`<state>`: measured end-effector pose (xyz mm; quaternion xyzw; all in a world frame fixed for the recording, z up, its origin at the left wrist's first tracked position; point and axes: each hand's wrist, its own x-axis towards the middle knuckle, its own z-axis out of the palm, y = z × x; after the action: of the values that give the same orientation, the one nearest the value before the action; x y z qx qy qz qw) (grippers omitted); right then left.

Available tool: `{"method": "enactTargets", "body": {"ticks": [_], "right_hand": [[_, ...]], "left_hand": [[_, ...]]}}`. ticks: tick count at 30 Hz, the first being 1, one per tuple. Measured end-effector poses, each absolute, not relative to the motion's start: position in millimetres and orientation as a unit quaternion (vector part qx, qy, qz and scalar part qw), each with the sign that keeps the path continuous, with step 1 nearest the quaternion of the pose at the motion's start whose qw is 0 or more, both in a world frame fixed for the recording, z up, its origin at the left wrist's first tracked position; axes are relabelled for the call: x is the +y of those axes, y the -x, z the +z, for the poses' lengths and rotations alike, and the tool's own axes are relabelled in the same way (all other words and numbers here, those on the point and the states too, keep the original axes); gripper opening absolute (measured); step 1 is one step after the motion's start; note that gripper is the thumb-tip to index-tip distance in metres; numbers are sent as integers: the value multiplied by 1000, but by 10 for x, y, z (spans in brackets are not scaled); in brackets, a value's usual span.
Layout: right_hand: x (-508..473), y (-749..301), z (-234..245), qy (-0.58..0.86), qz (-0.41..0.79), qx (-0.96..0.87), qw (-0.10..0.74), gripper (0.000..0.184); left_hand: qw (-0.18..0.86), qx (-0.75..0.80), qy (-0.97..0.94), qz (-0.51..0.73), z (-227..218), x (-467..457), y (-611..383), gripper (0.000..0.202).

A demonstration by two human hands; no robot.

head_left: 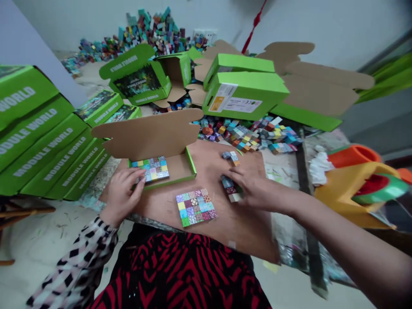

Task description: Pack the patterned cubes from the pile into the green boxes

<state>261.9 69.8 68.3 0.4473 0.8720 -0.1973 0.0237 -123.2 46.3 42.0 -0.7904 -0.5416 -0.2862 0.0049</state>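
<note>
Room first: big heap of colored blocks (144, 36) along the wall behind the desk (289, 163), w/ a red cord (254, 25) hanging above it. Stack of closed green MODULE WORLD boxes (38, 133) on the left, several more green boxes open or shut at the back, incl. a labeled one (244, 94) w/ its cardboard flaps spread. Orange & yellow plastic item (357, 184) at right edge. Person's red & black clothing (174, 270) at bottom. On the desk, a brown cardboard sheet (206, 206) carries the work. On it: open green box (189, 167), lid flap up, w/ a block mosaic (153, 169) already inside. Second mosaic (195, 207) lies flat on the sheet, outside the box, looks complete. Loose pile of blocks (247, 135) remains just past the sheet, plus a few small pcs (231, 156) on it. Left hand (124, 193) is at the box, fingers (137, 176) half open, lying on the boxed mosaic's edge, no clear grip. Right hand (254, 189) has fingers (233, 174) curved over a small block stack (230, 189); can't tell if they've got hold of it.
</note>
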Motion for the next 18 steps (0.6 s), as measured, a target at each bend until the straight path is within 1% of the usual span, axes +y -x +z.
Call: {"method": "enactTargets", "body": {"ticks": [4,6,7,8,11,13,14,16,18], "right_hand": [[888,-2140,1015,-440,-236,864,-70,77],[1020,-1801,1134,-414,-254,870,-89,79],[1090,-1634,1164,-409,-252,873,-84,78],[1159,-1478,1175,-412,-243,876,-67,75],[1330,-1107,1115,-449,-210,868,34,57],[1398,-950,1041,-478,-202,850,93,51],[1416,-898,1008,-487,-204,842,110,52],[1417,-841,971,-496,-217,831,132,60],[1381,-836,990,-493,-221,831,135,65]], "left_hand": [[-1,-531,803,-269,302,431,1239,28],[-10,-527,808,-262,256,411,1242,29],[-13,-527,809,-259,236,402,1243,28],[-14,-528,810,-254,219,394,1244,28],[-16,-526,816,-238,169,379,1243,27],[-19,-522,818,-241,140,374,1242,26],[-21,-520,817,-248,128,373,1240,26],[-24,-520,813,-262,111,373,1236,26],[-27,-519,811,-268,105,372,1230,26]]}}
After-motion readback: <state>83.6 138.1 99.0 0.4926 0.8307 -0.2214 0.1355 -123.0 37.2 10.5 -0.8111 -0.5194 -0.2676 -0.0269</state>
